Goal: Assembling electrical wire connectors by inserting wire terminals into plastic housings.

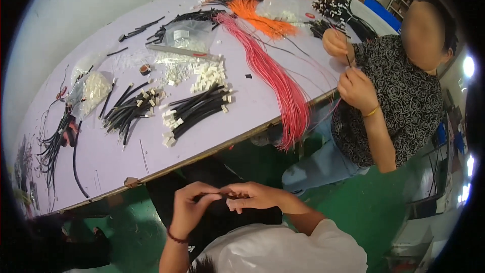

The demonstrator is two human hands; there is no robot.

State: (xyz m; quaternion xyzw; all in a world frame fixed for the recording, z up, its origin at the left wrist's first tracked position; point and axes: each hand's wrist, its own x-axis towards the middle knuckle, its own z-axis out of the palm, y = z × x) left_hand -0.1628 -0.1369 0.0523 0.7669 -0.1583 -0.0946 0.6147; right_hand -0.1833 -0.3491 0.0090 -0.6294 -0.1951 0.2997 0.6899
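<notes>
Left hand (188, 205) and right hand (255, 194): both were pinching a small dark piece (225, 196), held off the bench's (121, 159) front edge. White-ended black cables (197, 114): one bundle, lay near that edge. Pink wires (270, 76): hung over it.

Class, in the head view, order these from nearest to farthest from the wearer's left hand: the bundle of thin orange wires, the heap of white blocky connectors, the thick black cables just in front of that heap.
1. Thick black cables: ahead of the left hand.
2. White blocky connectors: just beyond the cables.
3. Thin orange wires: farther off, to the right.
</notes>
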